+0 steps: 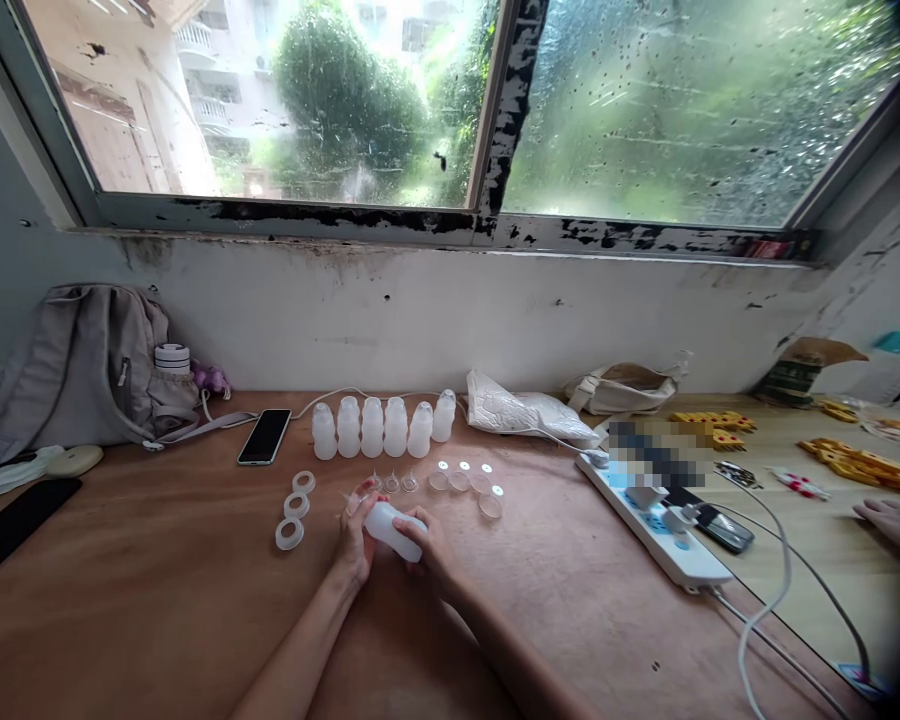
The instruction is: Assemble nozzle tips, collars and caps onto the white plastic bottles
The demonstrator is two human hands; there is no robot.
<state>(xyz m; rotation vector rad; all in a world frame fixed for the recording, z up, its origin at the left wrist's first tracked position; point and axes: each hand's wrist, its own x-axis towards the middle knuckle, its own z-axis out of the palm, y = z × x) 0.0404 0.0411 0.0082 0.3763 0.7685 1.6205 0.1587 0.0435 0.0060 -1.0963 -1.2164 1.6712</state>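
Observation:
A frosted white baby bottle (394, 532) lies tilted between my hands, just above the table. My right hand (433, 550) is wrapped round its lower end. My left hand (356, 532) closes at its neck end, where a small translucent piece shows by the fingertips; its shape is partly hidden. Behind my hands sit several clear nipples (392, 482). White collar rings (289, 533) form a line to the left. Clear round caps (459, 482) and small white discs (464, 466) are to the right. Several similar bottles (373, 428) stand upright in a row at the back.
A phone (265, 437) and grey backpack (90, 365) are at the back left. A white plastic package (525, 408) lies by the wall. On the right are a power strip (660, 530) with cables, yellow parts (862, 465) and another person's hand (896, 525).

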